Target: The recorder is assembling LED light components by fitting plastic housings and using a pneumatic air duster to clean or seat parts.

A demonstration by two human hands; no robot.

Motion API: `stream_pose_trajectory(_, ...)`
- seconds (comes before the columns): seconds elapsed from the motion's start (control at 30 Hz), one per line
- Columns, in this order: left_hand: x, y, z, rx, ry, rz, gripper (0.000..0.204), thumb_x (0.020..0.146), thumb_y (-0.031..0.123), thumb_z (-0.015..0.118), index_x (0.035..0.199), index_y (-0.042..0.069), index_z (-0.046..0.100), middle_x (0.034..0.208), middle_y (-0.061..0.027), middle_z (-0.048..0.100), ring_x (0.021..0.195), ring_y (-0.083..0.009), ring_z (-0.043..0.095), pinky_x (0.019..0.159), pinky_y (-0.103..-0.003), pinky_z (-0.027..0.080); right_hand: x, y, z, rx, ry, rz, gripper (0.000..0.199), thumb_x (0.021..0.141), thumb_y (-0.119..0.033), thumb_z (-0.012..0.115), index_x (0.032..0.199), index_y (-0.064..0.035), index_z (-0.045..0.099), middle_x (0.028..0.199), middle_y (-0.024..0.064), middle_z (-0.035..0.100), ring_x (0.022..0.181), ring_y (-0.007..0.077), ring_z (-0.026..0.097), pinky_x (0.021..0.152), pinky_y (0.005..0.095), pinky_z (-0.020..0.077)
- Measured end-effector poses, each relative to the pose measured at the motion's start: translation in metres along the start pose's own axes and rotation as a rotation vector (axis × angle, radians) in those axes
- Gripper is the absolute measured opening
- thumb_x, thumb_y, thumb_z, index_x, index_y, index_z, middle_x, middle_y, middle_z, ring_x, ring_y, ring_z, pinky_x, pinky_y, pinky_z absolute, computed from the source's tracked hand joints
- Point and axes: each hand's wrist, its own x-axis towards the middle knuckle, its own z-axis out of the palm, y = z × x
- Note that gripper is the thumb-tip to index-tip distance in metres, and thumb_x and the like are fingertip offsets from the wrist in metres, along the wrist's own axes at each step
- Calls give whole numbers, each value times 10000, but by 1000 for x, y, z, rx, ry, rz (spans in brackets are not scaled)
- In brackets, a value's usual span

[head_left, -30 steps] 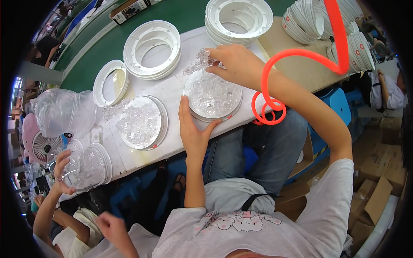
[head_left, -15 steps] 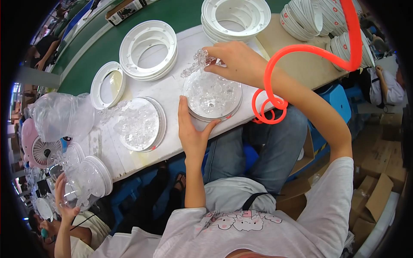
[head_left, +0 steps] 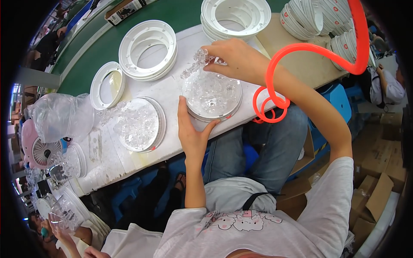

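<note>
In front of me on the table lies a round white disc heaped with clear plastic pieces. My left hand holds its near left rim, with the thumb and fingers wide apart around the edge. Above the disc's far left side, my right hand pinches a knobbly cluster of clear plastic between thumb and fingers. Whether that cluster joins the pieces below I cannot tell. A similar disc, covered with clear pieces, lies to the left.
White rings stand stacked behind, with another stack at the far right and a single ring to the left. A coiled red hose hangs over my right forearm. Clear bags lie left, near a co-worker's hand.
At the lower left, the co-worker has moved a clear-covered disc away from the table edge, toward the bottom left. The red hose has swung slightly right. My hands have barely moved.
</note>
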Motion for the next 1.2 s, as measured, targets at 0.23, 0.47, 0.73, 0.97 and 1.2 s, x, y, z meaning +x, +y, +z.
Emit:
stream_pose_trajectory(0.23,1,1,1,-4,0,4,968,571,165,840,1364,-12,314,1374,-203,384,1241,-355,413,1008,-380,363,0,-2,0,-3,-41,-6,310,835,-203,615,1058,7,566,829,153,610,773,317,597,689,384,468)
stream_pose_trajectory(0.47,1,3,0,-37,7,-19,949,580,174,836,1360,-6,325,1383,-210,372,1243,-363,410,1001,-386,369,-5,-9,4,-34,31,61,268,840,-224,606,997,-11,568,827,151,610,782,328,592,706,390,466)
stream_pose_trajectory(0.73,2,-1,2,26,-5,43,931,586,173,832,1357,8,336,1391,-216,359,1256,-370,393,1003,-395,366,-6,-8,3,-30,33,84,258,838,-224,604,989,-17,566,813,146,610,786,326,594,703,395,470)
stream_pose_trajectory(0.97,1,-1,1,29,-15,31,929,586,172,831,1356,10,337,1394,-215,356,1258,-366,393,1006,-398,364,-6,-18,5,-74,-6,204,227,845,-217,586,1007,-58,588,866,160,622,834,339,623,730,420,501)
stream_pose_trajectory(1.2,3,-2,-1,50,-24,46,915,586,174,830,1350,14,352,1391,-217,360,1255,-367,398,998,-397,375,-10,-8,11,-41,63,136,210,845,-209,592,926,-19,551,815,135,609,784,311,604,696,383,481)
